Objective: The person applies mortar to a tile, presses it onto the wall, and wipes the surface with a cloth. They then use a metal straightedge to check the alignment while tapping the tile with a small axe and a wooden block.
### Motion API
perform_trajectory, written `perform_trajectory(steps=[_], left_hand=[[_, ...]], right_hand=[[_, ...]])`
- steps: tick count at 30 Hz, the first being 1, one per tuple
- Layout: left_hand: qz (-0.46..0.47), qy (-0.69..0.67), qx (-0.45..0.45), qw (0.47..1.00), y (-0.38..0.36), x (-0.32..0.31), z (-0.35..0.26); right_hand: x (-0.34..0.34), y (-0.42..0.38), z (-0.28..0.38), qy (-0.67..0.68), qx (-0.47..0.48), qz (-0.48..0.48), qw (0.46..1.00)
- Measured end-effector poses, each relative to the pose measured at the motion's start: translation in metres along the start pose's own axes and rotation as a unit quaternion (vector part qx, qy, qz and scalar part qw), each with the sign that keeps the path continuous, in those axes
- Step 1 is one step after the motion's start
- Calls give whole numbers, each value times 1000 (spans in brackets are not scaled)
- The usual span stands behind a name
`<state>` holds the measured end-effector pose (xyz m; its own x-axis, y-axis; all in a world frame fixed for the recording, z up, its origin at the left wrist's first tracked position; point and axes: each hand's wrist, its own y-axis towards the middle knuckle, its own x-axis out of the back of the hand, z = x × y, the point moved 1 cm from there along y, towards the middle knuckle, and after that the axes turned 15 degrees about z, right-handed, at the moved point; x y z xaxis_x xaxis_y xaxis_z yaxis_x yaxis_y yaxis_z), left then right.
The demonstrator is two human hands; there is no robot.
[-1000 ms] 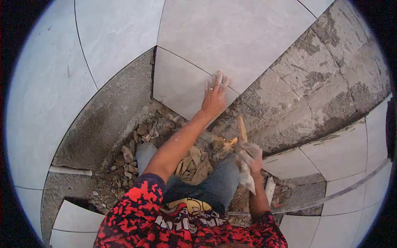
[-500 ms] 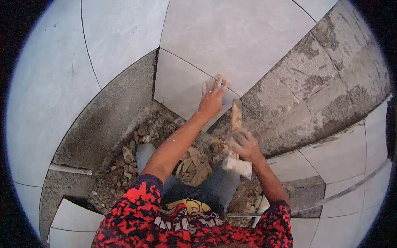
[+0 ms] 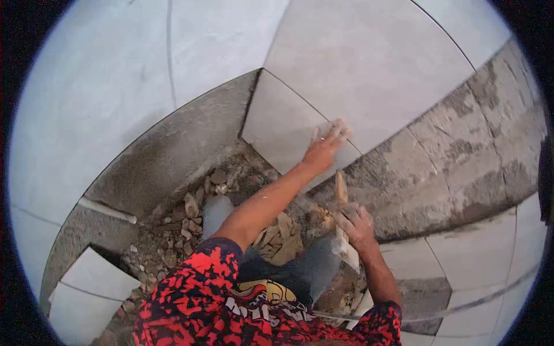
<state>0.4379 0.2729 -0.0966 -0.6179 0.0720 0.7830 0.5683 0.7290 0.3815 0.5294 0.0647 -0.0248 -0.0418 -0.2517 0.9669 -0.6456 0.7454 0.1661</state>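
My left hand (image 3: 324,151) lies flat with fingers spread on a pale grey wall tile (image 3: 283,118), across the joint with the larger tile (image 3: 369,69) above. My right hand (image 3: 355,228) is closed around a mallet (image 3: 341,189) with a wooden handle. The handle's end points up, just below the smaller tile's lower edge. Its whitish head is blurred and sits beneath my hand, close to my knee. Left of the smaller tile, bare grey mortar (image 3: 179,138) shows.
Rubble (image 3: 184,225) and a crumpled brown cloth or sack (image 3: 283,239) lie around my legs. A white pipe (image 3: 109,209) sticks out of the mortar at left. Tile pieces (image 3: 92,294) are at lower left. A rough mortar strip (image 3: 456,155) runs along the right.
The view has shifted, so the tiles appear farther right and lower. The mallet's handle end has moved down, away from the small tile's edge. My left hand stays on the tile.
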Motion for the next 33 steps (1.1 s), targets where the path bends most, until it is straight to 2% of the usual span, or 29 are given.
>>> perform_trajectory(steps=[2,3,4,6,7,9,10,11,13,14,15,16,17,18,19,20,21,22,24,25,26,28,29,31,32,33], left_hand=[[-18,-21,-66,997,-3,7,7],[26,-8,-64,998,-5,13,11],[23,-6,-56,998,-7,20,16],[61,-37,-102,992,-8,33,27],[57,-34,-96,993,-9,39,37],[-12,-68,-143,987,-17,64,60],[16,-30,-125,992,-24,86,73],[45,6,-107,993,-39,129,76],[14,158,-120,980,-61,198,107],[-65,172,-129,974,-59,224,124],[-112,201,-92,969,-81,276,96],[-102,260,-101,955,-93,320,101],[-135,261,-90,952,-112,357,83],[-148,324,33,934,-128,381,79],[-141,426,-18,894,-138,406,42],[-221,295,52,928,-147,403,2],[-181,296,-17,938,-151,429,18],[-175,295,-15,939,-158,435,33],[-118,396,-33,910,-164,434,36],[-108,393,-39,912,-167,434,40],[-124,378,-48,916,-168,433,46],[-132,353,-75,923,-165,432,51],[-119,386,-76,911,-167,432,45],[-102,410,-90,902,-171,425,50],[-133,366,-38,920,-172,425,58],[-164,320,15,933,-174,425,65]], right_hand=[[1,5,7,15,14,1,1000],[1,7,9,26,11,5,1000],[1,11,11,29,21,5,999],[0,17,15,39,-12,33,999],[-2,19,17,40,-6,33,999],[-13,24,17,58,19,21,998],[-19,26,18,60,23,19,998],[-27,25,19,49,19,69,996],[-45,26,22,39,11,145,989],[-58,29,22,42,10,145,989],[-70,35,23,43,35,141,988],[-78,41,28,47,61,140,987],[-79,51,39,48,69,113,990],[-85,58,46,56,72,117,989],[-95,64,51,68,75,172,980],[-108,70,55,78,77,226,968],[-131,71,58,118,72,251,958],[-149,71,59,124,72,253,957],[-182,70,62,144,74,207,965],[-217,64,59,119,47,219,967],[-217,66,60,127,37,220,966],[-210,75,53,143,-4,309,940],[-241,65,46,101,-14,266,959],[-282,50,35,140,-73,311,937],[-291,45,30,170,-113,347,916],[-271,47,32,157,-123,348,916]])
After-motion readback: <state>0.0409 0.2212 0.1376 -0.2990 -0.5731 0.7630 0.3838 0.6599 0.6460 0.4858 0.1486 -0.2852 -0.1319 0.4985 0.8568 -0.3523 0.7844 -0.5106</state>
